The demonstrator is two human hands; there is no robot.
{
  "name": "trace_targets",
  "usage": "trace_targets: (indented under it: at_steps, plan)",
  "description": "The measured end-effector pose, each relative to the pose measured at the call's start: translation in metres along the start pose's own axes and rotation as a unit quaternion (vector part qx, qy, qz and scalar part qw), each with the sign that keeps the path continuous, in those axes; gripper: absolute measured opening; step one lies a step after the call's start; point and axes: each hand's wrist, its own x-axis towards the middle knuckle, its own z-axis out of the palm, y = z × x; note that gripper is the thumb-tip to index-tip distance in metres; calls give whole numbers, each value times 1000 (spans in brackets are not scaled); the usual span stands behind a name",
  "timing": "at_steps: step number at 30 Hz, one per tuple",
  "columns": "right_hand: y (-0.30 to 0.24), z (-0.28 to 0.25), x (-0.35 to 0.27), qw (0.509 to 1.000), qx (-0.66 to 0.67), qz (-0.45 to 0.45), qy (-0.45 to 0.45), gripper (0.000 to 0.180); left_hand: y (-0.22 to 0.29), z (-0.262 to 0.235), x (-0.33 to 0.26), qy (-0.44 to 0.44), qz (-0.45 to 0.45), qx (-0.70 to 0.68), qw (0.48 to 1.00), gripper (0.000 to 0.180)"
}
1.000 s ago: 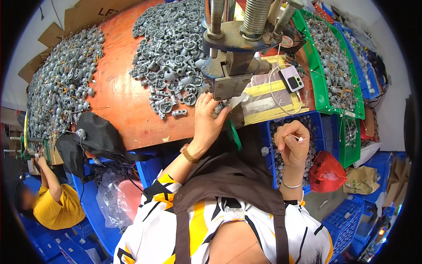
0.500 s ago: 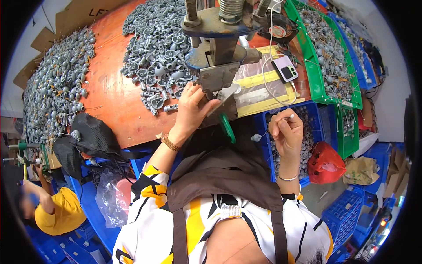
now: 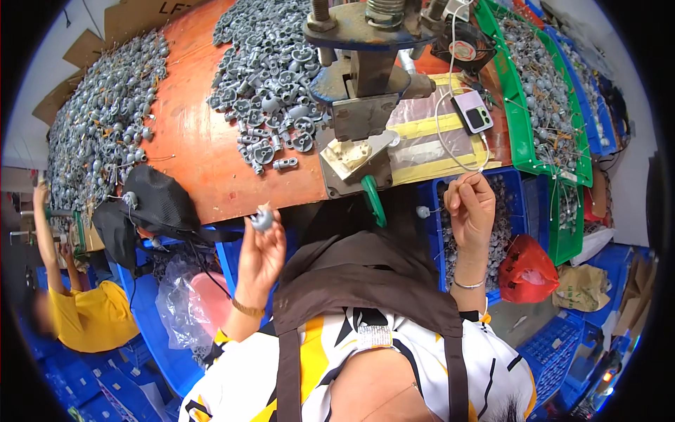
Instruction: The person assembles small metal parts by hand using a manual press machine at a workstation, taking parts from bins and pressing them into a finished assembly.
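My hands at the press (image 3: 362, 119), each holding a part.
Left hand (image 3: 259, 253) pinches a grey casting (image 3: 261, 220); right hand (image 3: 470, 207), at three o'clock, grips a wire (image 3: 450, 184). I should keep both grips firm.

My left hand (image 3: 259, 254) wears a thin gold bracelet (image 3: 247, 308); my right hand (image 3: 470, 205), a silver bangle (image 3: 468, 285). White, yellow and black patterned shirt (image 3: 246, 373) under a brown apron (image 3: 365, 281).

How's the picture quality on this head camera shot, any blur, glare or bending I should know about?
Head view: strong fisheye, the orange table edge bows and the corners go black. Light is bright and even, with pale glare on the clear plastic sheet. The left hand and its small grey part look slightly soft; the right hand is sharper.
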Motion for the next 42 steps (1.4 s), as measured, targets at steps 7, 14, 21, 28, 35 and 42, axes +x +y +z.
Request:
trace_targets:
  at_steps: [7,14,21,28,35,42]
  plan:
    - [5,9,0,1000,-20,14,-4,9,-1,-8,-9,86,-52,103,990,40]
    - [-1,1,-9,999,-31,-7,12,7,-52,80,75,-173,495,728,442,42]
    - [-6,-14,-19,998,-49,-3,34,6,-65,89,120,-180,434,772,428,27]
    - [4,1,-8,997,-52,44,27,6,-51,103,109,-212,315,811,445,30]
    - [8,19,-4,971,-233,31,-44,3,10,70,83,-71,462,869,162,22]
    - [18,42,-2,966,-251,14,-57,6,8,68,90,-143,460,870,101,20]
